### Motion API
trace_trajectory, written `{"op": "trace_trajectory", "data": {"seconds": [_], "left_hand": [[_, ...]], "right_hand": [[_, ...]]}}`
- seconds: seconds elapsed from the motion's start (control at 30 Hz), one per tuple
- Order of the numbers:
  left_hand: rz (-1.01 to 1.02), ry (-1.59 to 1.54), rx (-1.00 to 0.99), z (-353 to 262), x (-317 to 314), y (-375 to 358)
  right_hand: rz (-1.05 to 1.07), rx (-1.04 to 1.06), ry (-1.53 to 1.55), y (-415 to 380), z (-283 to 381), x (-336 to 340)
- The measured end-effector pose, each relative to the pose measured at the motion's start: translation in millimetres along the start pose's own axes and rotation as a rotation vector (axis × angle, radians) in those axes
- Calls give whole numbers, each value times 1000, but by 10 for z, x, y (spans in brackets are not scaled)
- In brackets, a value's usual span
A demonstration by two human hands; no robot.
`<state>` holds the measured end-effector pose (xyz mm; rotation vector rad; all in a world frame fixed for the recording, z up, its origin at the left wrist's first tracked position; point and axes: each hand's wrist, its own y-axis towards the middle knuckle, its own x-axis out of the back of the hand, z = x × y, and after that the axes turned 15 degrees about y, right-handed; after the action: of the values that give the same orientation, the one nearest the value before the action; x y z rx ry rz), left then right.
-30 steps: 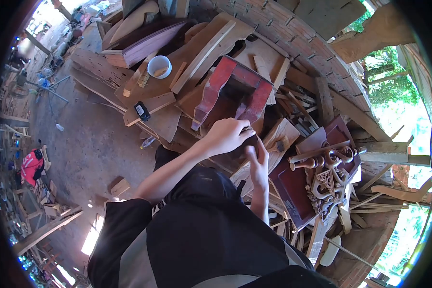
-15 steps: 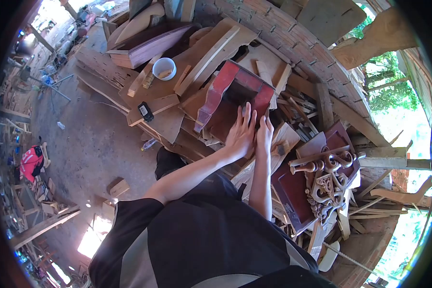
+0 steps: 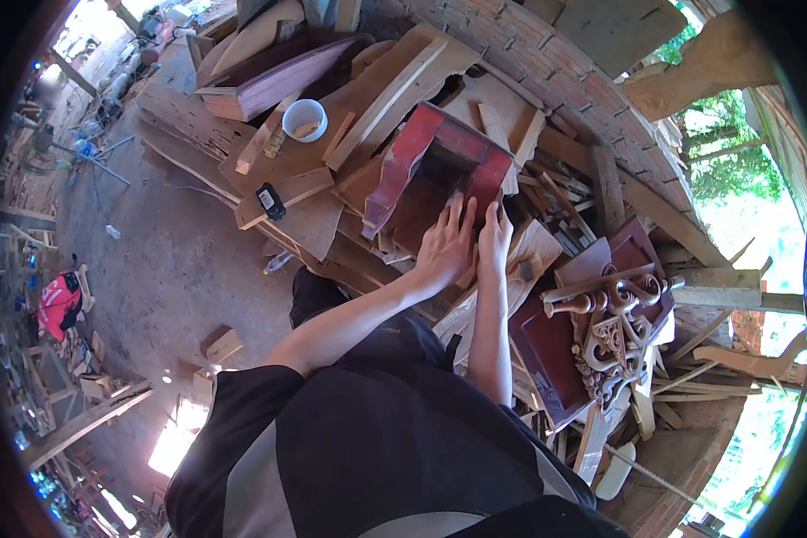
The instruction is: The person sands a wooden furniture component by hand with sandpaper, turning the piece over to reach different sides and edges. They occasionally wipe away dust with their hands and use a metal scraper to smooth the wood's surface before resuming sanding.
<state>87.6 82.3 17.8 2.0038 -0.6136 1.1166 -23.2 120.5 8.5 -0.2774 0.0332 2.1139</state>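
Observation:
A red wooden piece [image 3: 412, 143] with a curved, scalloped leg and a dark hollow in its middle rests on stacked boards. My left hand [image 3: 446, 242] lies on its near side with the fingers stretched out. Beside it, my right hand [image 3: 494, 240] is against the piece's right edge, fingers extended upward and fairly straight. Whether anything small lies under the palms is hidden. Beyond the piece, to the left, stand a white bowl [image 3: 306, 120] with something tan inside and a small black device [image 3: 270, 202] on a board.
A carved wooden ornament [image 3: 614, 345] and turned pieces lie on a dark red panel [image 3: 547, 359] at right. A brick wall [image 3: 547, 72] runs behind. Scrap wood surrounds the work spot, and a wood block [image 3: 224, 345] sits on the floor.
My left hand has slid slightly down and left along the red piece. My right hand stays at its edge. The view has shifted a little.

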Motion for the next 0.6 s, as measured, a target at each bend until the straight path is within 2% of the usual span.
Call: {"op": "trace_trajectory", "data": {"seconds": [0.07, 0.1, 0.23, 0.33, 0.37, 0.4, 0.43, 0.53, 0.57, 0.6], "left_hand": [[-16, 9, -29, -26, -26, -1], [9, 6, -30, -41, -7, 12], [33, -25, 10, -25, 43, -48], [-16, 0, 0, 26, 32, -39], [-51, 14, -19, 6, 27, -41], [-44, 6, -25, -26, 9, -68], [-18, -1, -7, -41, -8, -52], [-17, -5, 6, -2, -14, -17], [-26, -12, 3, 8, -7, -57], [-33, -16, -5, 44, 6, -76]], "right_hand": [[-30, -163, 120, 92, -8, 15], [-36, -180, 160, 113, 6, 16], [39, -8, 119, -23, -33, -18], [14, -40, 123, -76, -48, -6], [-34, -141, 56, -42, -39, 4], [-44, -296, 205, 23, -65, 30], [-37, -297, 206, 39, -94, 64], [-46, -213, 160, -90, -32, -59], [-78, -118, 79, -121, -146, -71], [-71, -15, 155, -217, -70, -166]]}}
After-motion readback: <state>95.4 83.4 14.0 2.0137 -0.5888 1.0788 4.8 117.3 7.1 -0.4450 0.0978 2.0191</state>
